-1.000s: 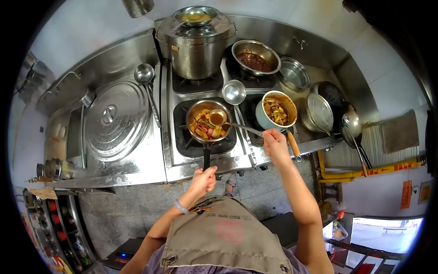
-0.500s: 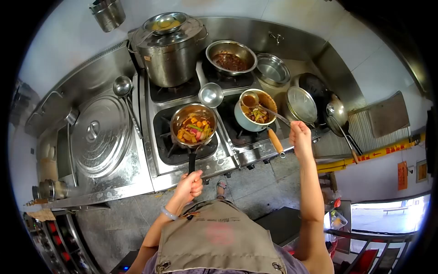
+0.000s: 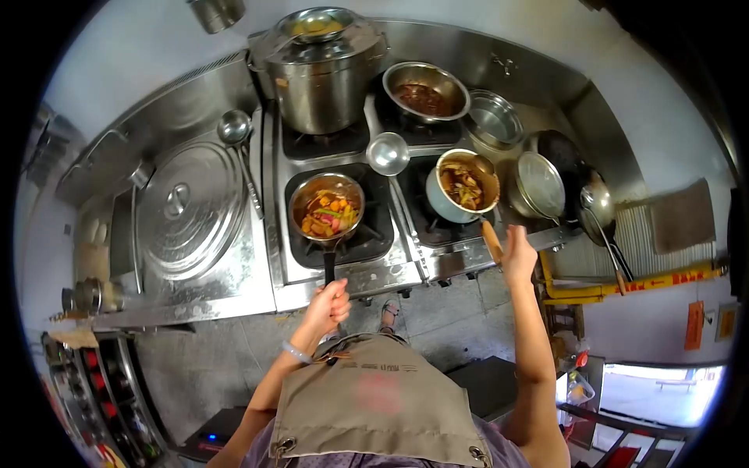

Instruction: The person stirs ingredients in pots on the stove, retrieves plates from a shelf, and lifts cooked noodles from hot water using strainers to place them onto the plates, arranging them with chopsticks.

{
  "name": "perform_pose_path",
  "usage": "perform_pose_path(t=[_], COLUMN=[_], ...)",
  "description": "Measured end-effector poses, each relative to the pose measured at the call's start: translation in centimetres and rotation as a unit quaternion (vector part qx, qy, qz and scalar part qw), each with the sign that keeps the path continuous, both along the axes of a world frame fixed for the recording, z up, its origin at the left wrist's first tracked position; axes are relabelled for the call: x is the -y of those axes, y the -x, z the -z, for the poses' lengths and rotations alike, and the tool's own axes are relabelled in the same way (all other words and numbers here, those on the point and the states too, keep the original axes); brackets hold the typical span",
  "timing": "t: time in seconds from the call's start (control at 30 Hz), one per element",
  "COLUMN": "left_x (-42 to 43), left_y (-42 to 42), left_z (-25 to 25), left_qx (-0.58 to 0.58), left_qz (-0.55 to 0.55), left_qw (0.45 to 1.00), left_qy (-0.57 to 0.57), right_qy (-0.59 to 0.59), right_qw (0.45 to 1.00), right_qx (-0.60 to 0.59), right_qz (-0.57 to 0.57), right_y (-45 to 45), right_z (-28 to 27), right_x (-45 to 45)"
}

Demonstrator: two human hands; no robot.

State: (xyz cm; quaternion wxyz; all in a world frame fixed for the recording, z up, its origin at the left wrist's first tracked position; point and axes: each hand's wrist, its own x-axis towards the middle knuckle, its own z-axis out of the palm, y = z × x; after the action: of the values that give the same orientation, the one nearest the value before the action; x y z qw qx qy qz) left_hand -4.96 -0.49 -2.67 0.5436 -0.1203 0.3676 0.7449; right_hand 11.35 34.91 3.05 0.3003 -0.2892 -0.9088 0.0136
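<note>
My left hand (image 3: 326,306) is wrapped round the black handle of a small steel saucepan (image 3: 303,192). Chopped orange, green and pink food (image 3: 331,214) lies inside this saucepan, on the front left burner. My right hand (image 3: 518,256) is closed, just right of the wooden handle (image 3: 492,240) of a light blue pot (image 3: 441,204). A ladle (image 3: 484,164) has its bowl at the right inside of this pot, above brown food (image 3: 463,187); its handle toward my right hand is hard to see.
A large lidded steel stockpot (image 3: 316,97) and a bowl of dark sauce (image 3: 426,87) stand behind. Between the front pans is an empty steel ladle (image 3: 388,154). A big round lid (image 3: 187,214) lies left; a strainer (image 3: 540,186) and wok (image 3: 599,204) are right.
The ladle's bowl has moved to the right side of the blue pot, and my right hand has come lower, close to the wooden handle. My left hand keeps its grip. The view has shifted.
</note>
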Motion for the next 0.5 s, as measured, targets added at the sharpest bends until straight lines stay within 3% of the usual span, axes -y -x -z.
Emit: perform_pose_path(t=[0.07,0.13,0.2,0.23,0.3,0.4,0.5], left_x=[-0.2,-0.5,-0.8,-1.1,-1.4,-1.7,-1.9], left_y=[0.1,0.2,0.2,0.1,-0.2,-0.6,-0.2], left_z=[0.6,1.1,1.5,1.7,2.2,2.9,2.8], left_qx=[-0.004,0.003,0.007,0.01,0.005,0.01,0.014], left_qz=[0.001,0.001,-0.012,-0.007,0.011,0.027,0.031], left_qw=[1.0,1.0,1.0,1.0,1.0,0.999,0.999], left_qy=[0.013,-0.003,-0.011,-0.014,-0.004,-0.016,-0.027], right_qy=[0.207,0.317,0.507,0.509,0.609,0.684,0.693], right_qw=[0.957,0.908,0.794,0.794,0.71,0.659,0.68], right_qx=[-0.204,-0.274,-0.333,-0.33,-0.343,-0.299,-0.213], right_qz=[-0.005,-0.015,-0.024,-0.027,-0.081,-0.095,-0.111], right_y=[0.4,0.8,1.1,1.7,3.1,5.9,8.5], right_z=[0.4,0.7,0.4,0.0,-0.8,-2.1,-2.7], right_x=[0.2,0.6,2.6,3.7,6.4,10.3,13.0])
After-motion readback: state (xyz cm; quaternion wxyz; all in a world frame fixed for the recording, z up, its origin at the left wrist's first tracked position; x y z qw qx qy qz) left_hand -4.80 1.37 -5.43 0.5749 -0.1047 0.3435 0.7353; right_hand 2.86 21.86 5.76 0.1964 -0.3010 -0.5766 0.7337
